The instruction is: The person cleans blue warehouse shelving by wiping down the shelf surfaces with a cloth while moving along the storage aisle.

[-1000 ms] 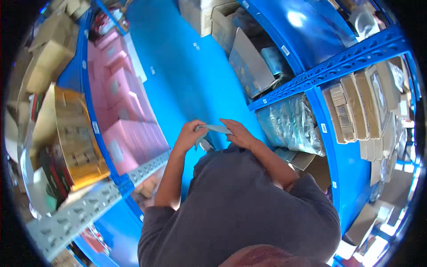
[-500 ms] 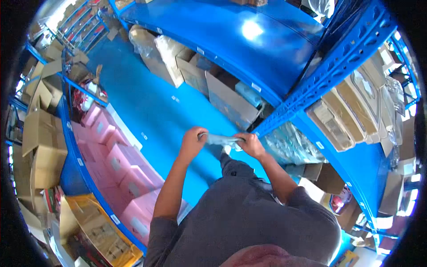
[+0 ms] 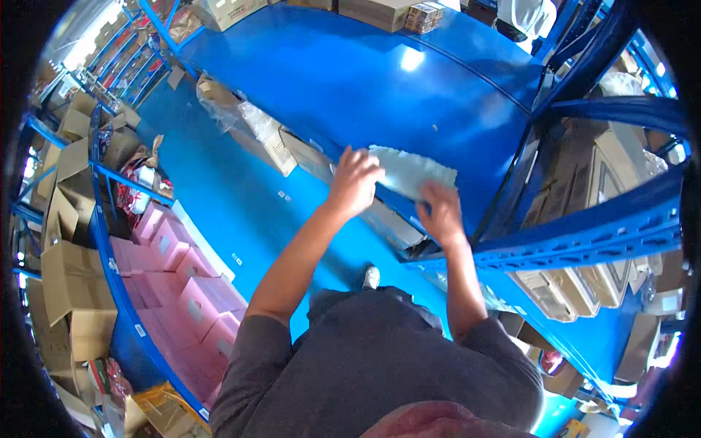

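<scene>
A pale, flat sheet-like piece (image 3: 412, 171) with ragged edges lies over the front of the blue shelf board (image 3: 350, 80). At its left end is my left hand (image 3: 355, 182), its fingers bent around the near corner. My right hand (image 3: 441, 212) is at the sheet's lower right edge, fingers apart and somewhat blurred; it does not grip the sheet. What the sheet is made of cannot be made out.
Pink boxes (image 3: 193, 303) line the lower left shelf. Brown cartons (image 3: 77, 277) stand farther left. A blue perforated beam (image 3: 584, 241) runs at the right, near my right forearm. A carton (image 3: 376, 13) sits at the shelf's back.
Both hands have moved up and forward with the sheet, from above the floor to the blue shelf. The sheet is spread wider, and my right hand has opened. The view has shifted.
</scene>
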### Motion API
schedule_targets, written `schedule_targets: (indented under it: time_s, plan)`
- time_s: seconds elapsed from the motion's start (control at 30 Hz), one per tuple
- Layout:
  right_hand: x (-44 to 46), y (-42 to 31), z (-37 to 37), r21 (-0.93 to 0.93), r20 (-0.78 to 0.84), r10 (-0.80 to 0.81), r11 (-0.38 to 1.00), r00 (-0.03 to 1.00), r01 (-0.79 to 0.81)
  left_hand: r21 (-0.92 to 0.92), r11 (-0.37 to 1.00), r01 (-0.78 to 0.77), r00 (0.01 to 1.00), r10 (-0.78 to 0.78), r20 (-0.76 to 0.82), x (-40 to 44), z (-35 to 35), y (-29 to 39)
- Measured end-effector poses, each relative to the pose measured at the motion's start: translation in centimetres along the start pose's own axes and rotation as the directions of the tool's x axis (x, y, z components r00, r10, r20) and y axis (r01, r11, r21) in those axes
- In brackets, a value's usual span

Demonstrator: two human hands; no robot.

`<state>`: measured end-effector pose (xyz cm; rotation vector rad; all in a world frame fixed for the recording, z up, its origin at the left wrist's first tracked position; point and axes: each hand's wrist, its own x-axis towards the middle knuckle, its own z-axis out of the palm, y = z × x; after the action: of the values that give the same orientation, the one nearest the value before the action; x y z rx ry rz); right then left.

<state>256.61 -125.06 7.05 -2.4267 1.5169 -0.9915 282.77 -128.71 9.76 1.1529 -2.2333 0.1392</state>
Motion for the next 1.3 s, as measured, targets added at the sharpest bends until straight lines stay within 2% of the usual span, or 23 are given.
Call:
schedule_targets:
  time_s: [0.03,0.07,0.13,0.17,0.33,0.47,0.67,0.8,0.93,1.07,1.17,1.3]
  plan:
    - [-1.3,0.8,1.2,-0.056,0.064,0.009,0.998,0.998,-0.006,0.022,1.0,0.014,0.991,-0.017,0.134,-1.1,1.8,-0.5]
    - [-1.8,0.6,1.1,-0.062,0.057,0.016,0.998,0.998,-0.013,0.018,1.0,0.003,0.991,-0.006,0.133,-0.6,1.9,-0.4]
    - [-2.1,-0.3,1.1,-0.079,0.039,0.105,0.992,0.994,-0.102,-0.134,0.991,-0.024,0.987,0.044,0.152,0.1,2.6,0.0]
    - [-1.6,-0.5,1.1,-0.083,0.031,0.128,0.989,0.991,-0.125,-0.147,0.988,-0.04,0.985,0.064,0.163,0.2,3.4,0.0]
    - [1.2,0.0,0.5,-0.092,0.096,0.275,0.96,0.957,-0.266,-0.325,0.945,-0.038,0.979,0.1,0.177,2.1,8.3,0.0]
    - [3.7,1.3,4.3,-0.246,0.098,0.169,0.959,0.981,-0.141,-0.219,0.96,-0.173,0.971,0.204,0.125,2.4,8.4,-2.6]
    - [6.8,-2.2,7.0,-0.307,0.057,0.216,0.933,0.975,-0.188,-0.283,0.934,-0.217,0.932,0.285,0.225,3.3,7.4,-8.9]
    - [10.1,-4.2,9.9,-0.352,0.129,0.257,0.915,0.958,-0.198,-0.204,0.958,-0.2,0.949,0.241,0.204,3.7,6.6,-13.6]
    - [12.3,-6.1,13.1,-0.374,0.115,0.25,0.907,0.961,-0.191,-0.185,0.958,-0.22,0.93,0.263,0.256,3.3,6.2,-18.4]
    - [12.7,-7.0,14.7,-0.441,0.09,0.328,0.86,0.94,-0.258,-0.245,0.927,-0.283,0.91,0.34,0.237,3.8,5.6,-20.6]
    - [14.1,-7.0,15.8,-0.404,0.112,0.349,0.872,0.931,-0.278,-0.277,0.93,-0.243,0.922,0.31,0.231,4.3,5.9,-22.5]
    - [16.1,-6.4,17.1,-0.417,0.085,0.353,0.862,0.932,-0.288,-0.206,0.939,-0.274,0.91,0.323,0.261,6.1,6.4,-24.8]
